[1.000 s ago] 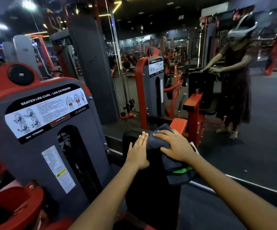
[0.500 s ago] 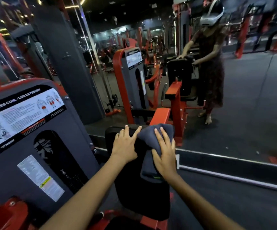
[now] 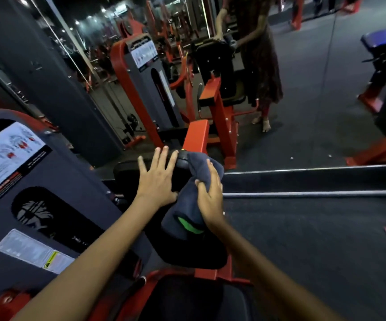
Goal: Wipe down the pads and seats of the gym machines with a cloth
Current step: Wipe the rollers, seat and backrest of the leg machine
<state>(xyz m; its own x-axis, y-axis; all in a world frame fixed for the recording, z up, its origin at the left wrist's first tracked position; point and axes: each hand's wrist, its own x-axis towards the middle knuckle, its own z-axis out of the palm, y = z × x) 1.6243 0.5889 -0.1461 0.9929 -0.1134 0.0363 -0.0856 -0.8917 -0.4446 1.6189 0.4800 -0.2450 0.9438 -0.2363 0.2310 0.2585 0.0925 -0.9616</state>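
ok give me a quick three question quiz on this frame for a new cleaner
1. True or false: the left hand lies flat, fingers spread, on the back pad.
2. Which hand grips the cloth? A) left B) right C) both
3. Fill in: the tag on the cloth is ____.

Key
1. True.
2. B: the right hand has its fingers curled round the cloth, against the pad.
3. Green.
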